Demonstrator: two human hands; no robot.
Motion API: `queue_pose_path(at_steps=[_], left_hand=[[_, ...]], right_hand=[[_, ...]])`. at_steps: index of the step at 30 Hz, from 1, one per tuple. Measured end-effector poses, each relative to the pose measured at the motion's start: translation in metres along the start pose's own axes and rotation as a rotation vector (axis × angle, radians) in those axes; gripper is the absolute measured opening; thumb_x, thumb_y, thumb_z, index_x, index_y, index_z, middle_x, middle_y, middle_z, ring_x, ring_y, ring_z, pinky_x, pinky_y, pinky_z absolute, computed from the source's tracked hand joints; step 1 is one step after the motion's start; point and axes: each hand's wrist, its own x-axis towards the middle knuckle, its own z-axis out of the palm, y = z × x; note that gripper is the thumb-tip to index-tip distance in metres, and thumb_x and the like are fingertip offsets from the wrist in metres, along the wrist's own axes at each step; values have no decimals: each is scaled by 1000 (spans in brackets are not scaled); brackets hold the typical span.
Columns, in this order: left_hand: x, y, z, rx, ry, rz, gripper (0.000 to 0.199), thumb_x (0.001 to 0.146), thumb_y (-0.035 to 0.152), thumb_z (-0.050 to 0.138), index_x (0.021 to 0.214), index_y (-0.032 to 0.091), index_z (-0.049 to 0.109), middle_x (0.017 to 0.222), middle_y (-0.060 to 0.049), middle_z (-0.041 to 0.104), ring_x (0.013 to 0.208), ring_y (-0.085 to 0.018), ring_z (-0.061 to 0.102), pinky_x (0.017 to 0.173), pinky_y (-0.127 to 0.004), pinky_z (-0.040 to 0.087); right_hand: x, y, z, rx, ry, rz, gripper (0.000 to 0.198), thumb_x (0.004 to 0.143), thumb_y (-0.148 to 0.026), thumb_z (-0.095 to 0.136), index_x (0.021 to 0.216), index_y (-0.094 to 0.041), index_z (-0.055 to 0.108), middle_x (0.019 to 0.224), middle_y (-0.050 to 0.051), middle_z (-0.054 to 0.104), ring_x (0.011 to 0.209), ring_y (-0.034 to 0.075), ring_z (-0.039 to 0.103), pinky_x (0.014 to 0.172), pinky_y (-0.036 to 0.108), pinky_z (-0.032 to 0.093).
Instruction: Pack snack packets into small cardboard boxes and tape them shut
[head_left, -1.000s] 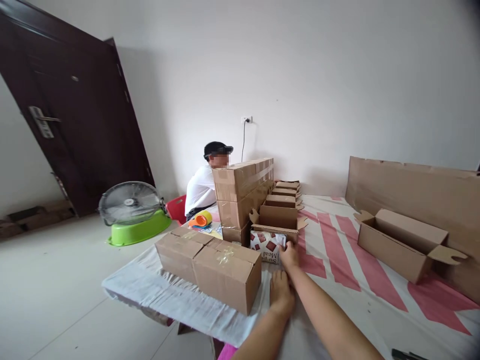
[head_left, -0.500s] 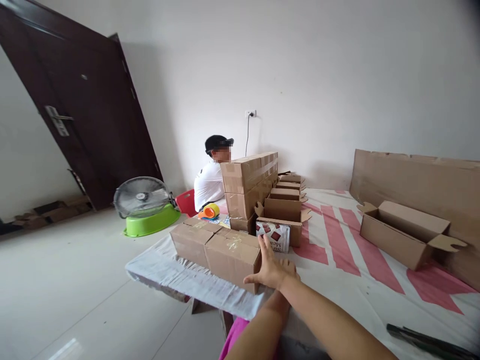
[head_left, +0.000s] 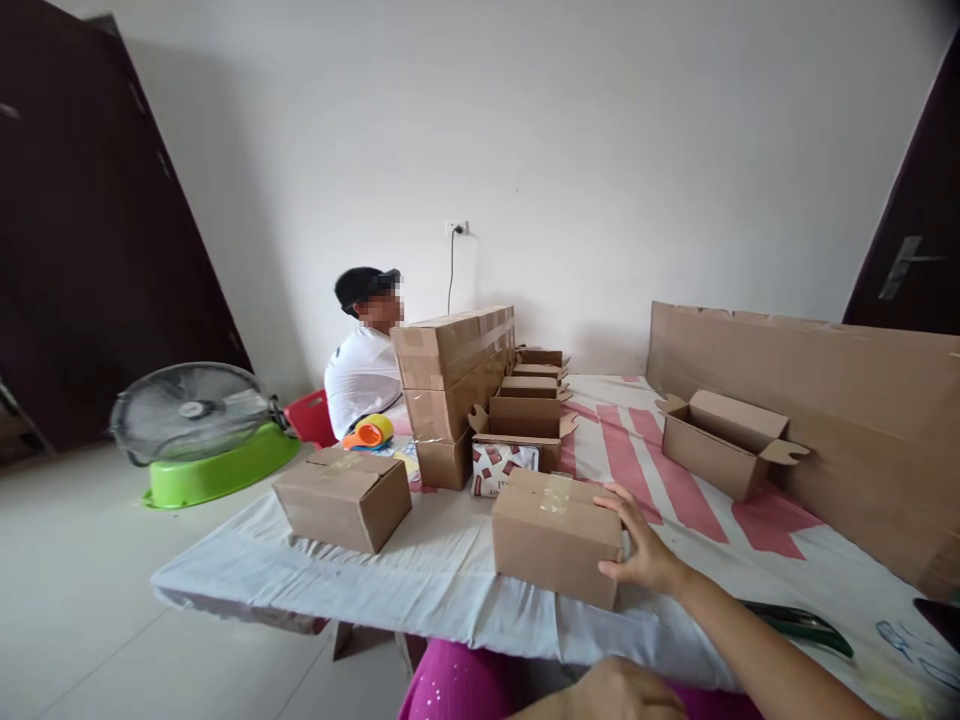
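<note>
At the near side of the table, my right hand (head_left: pixel 649 555) grips the right end of a closed, taped cardboard box (head_left: pixel 556 535). Its fingers lie over the top edge and its thumb presses the front face. Low at the bottom edge, my left hand (head_left: pixel 619 690) is curled above my lap; whatever it may hold is hidden. A second taped cardboard box (head_left: pixel 341 500) sits to the left, apart from the first. Just behind the gripped box stands a white packet with red-brown pictures (head_left: pixel 499 470).
Taped boxes (head_left: pixel 450 385) are stacked beyond, beside a row of open cartons (head_left: pixel 525 415). An orange-yellow tape dispenser (head_left: pixel 367 432) lies at the left. Another open carton (head_left: pixel 720 440) stands by a large cardboard sheet (head_left: pixel 810 390). A person (head_left: pixel 364 370) sits across; a fan (head_left: pixel 195 410) is left.
The gripped box has moved right, away from the box it was against. My left hand has drawn down from behind my right wrist toward my lap. The view has turned right.
</note>
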Motion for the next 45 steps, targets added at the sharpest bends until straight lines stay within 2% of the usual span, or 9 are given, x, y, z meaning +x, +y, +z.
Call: queue_pose_path(at_steps=[3, 8, 11, 14, 18, 22, 25, 40, 45], left_hand=[[4, 11, -30, -117, 179, 41, 22, 91, 32, 46, 101, 24, 65, 94, -10, 71, 87, -21, 65, 79, -34, 52], [7, -32, -105, -431, 1278, -572, 17, 84, 38, 56, 86, 22, 57, 81, -4, 59, 78, -18, 58, 75, -31, 48], [-5, -71, -110, -530, 1467, -718, 23, 85, 43, 50, 91, 22, 50, 79, 0, 53, 71, -14, 55, 69, -26, 46], [-17, -93, -95, -617, 1391, -800, 21, 82, 41, 52, 85, 21, 51, 72, 2, 53, 64, -12, 54, 60, -23, 44], [-24, -93, -92, -732, 1086, -771, 13, 75, 28, 62, 83, 18, 61, 77, -2, 65, 70, -14, 62, 63, -25, 48], [-29, -81, -103, -716, 773, -641, 39, 66, 10, 67, 104, 21, 68, 108, -5, 70, 100, -20, 64, 84, -31, 52], [-33, -81, -104, -546, 629, -593, 45, 75, 9, 60, 118, 22, 61, 116, -7, 67, 105, -19, 63, 83, -31, 55], [-30, -95, -88, -217, 697, -562, 17, 75, 6, 52, 79, 19, 62, 90, -3, 68, 83, -15, 64, 69, -24, 51], [-29, -109, -87, -102, 947, -625, 17, 72, 3, 48, 72, 19, 54, 72, 2, 62, 64, -11, 61, 55, -20, 46]], right_hand=[[-39, 12, -38, -21, -28, 54, 81, 61, -43, 77, 134, -26, 47, 154, 13, 22, 144, 34, 22, 113, 47, 27], [-83, 27, -59, -19, 55, 114, 80, 67, -49, 71, 137, -25, 41, 157, 14, 15, 147, 34, 13, 115, 50, 22], [-97, 36, -59, -17, 118, 105, 79, 69, -49, 68, 138, -27, 37, 158, 13, 14, 147, 35, 13, 115, 53, 23], [-102, 41, -59, -15, 149, 117, 77, 73, -46, 65, 141, -30, 34, 159, 10, 16, 146, 35, 15, 114, 52, 27], [-101, 43, -60, -18, 169, 124, 74, 74, -45, 64, 141, -35, 36, 159, 5, 17, 146, 34, 15, 115, 53, 29], [-98, 42, -59, -35, 144, 104, 71, 75, -43, 65, 140, -34, 37, 159, 4, 17, 146, 34, 18, 112, 50, 34], [-96, 39, -58, -20, 159, 103, 71, 73, -45, 67, 138, -34, 40, 159, 4, 19, 145, 34, 20, 108, 46, 41], [-92, 40, -52, -60, 131, 62, 69, 75, -44, 66, 137, -31, 39, 159, 9, 17, 146, 33, 17, 110, 49, 35], [-86, 38, -52, -94, 139, 24, 68, 76, -44, 66, 137, -28, 40, 158, 12, 20, 144, 35, 21, 109, 48, 36]])
